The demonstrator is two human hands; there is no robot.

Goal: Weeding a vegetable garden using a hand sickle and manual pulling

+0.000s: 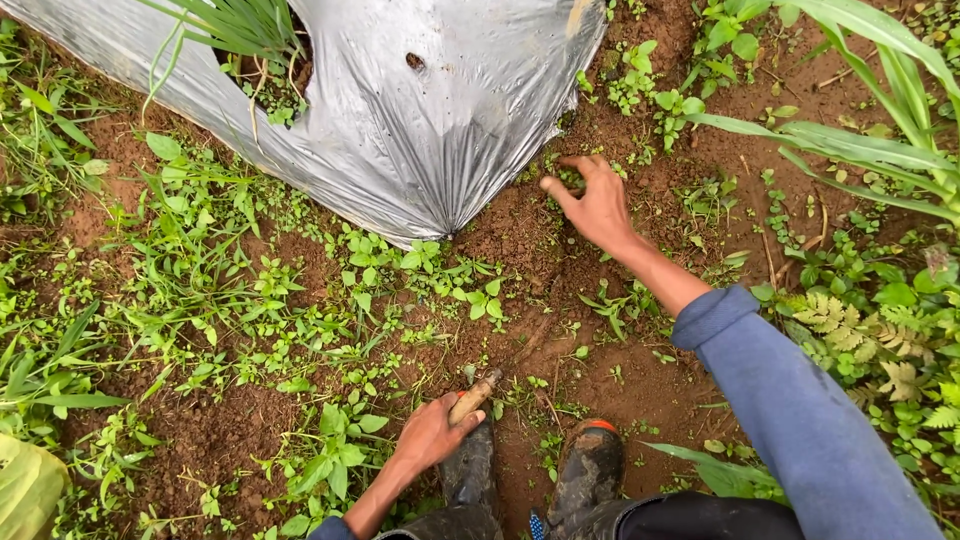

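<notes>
The right hand (597, 205), reaching toward twelve o'clock, pinches its fingers on a small green weed (571, 180) rooted in red-brown soil (520, 240) beside the silver plastic mulch sheet (420, 110). The left hand (430, 435), at six o'clock, is wrapped around a muddy wooden handle (476, 396) pointing toward one o'clock, above two muddy boots (590, 470).

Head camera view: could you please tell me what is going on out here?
A person crouches on red soil among weeds. The right hand pinches at small green weeds beside the edge of a silver plastic sheet. The left hand grips a wooden handle near muddy rubber boots.
</notes>
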